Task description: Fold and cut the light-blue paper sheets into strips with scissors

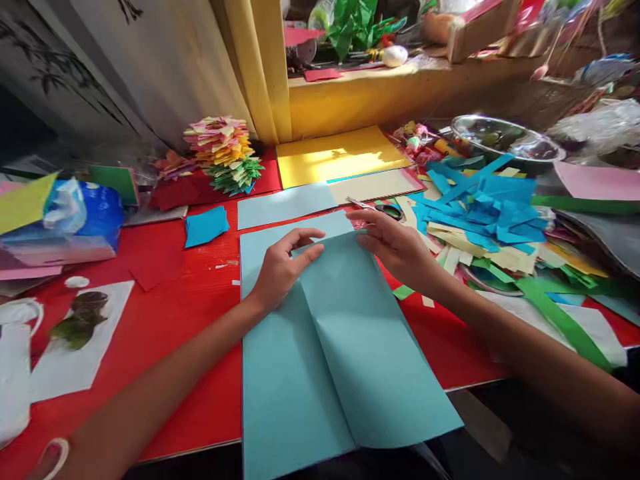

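Between loosely closed left hand (286, 265) and loosely closed right hand (397, 248), blue sheet (367, 333), far edge in both grips.

Red table (185, 333). Light blue paper (280, 380) at centre, overhanging near edge. From it: yellow sheet (335, 163), 12 o'clock; scissors (387, 211), 1 o'clock; loose heap of blue, cream and green paper strips (495, 207), 2 o'clock; white sheet (103, 347) under dark green lump (83, 320), 9 o'clock; small blue slips (206, 227), 10 o'clock.
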Demonstrator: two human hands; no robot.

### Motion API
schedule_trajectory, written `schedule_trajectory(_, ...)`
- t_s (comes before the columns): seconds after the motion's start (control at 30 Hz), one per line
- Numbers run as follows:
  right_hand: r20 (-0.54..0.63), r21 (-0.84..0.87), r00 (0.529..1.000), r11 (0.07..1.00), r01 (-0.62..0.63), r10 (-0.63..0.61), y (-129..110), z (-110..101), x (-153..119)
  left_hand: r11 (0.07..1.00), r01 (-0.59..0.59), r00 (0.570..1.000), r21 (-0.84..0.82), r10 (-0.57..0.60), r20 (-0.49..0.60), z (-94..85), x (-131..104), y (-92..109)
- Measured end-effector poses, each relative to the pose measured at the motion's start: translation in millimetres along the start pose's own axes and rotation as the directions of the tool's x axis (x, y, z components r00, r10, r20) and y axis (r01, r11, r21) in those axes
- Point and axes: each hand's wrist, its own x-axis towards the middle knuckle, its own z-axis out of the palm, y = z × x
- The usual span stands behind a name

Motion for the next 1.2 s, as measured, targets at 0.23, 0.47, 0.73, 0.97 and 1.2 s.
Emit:
schedule_trajectory(0.23,0.033,0.122,0.993,0.986,-0.113,0.11,1,6,0,0.999,0.015,1.0,0.044,-0.016,0.014,1.7,-1,-5)
schedule_trajectory(0.47,0.018,0.229,0.984,0.957,-0.176,0.176,2,7,1,0.986,-0.058,0.998,0.158,0.06,-0.003,2.3,-3,-3)
schedule_trajectory(0.73,0.015,0.248,0.978,0.947,-0.204,0.207,-1,8,1,0.986,-0.055,0.998,0.154,0.056,-0.002,3.2,-4,-3)
schedule_trajectory(0.97,-0.047,0.229,0.967,0.945,-0.232,0.249,1,5,2,0.986,-0.039,0.998,0.162,0.048,-0.049,3.4,-2,-3)
schedule_trajectory(1.2,-0.081,0.286,0.943,0.914,-0.288,0.323,3,-3,7,0.995,-0.003,0.991,0.101,0.017,-0.133,2.6,1,-6)
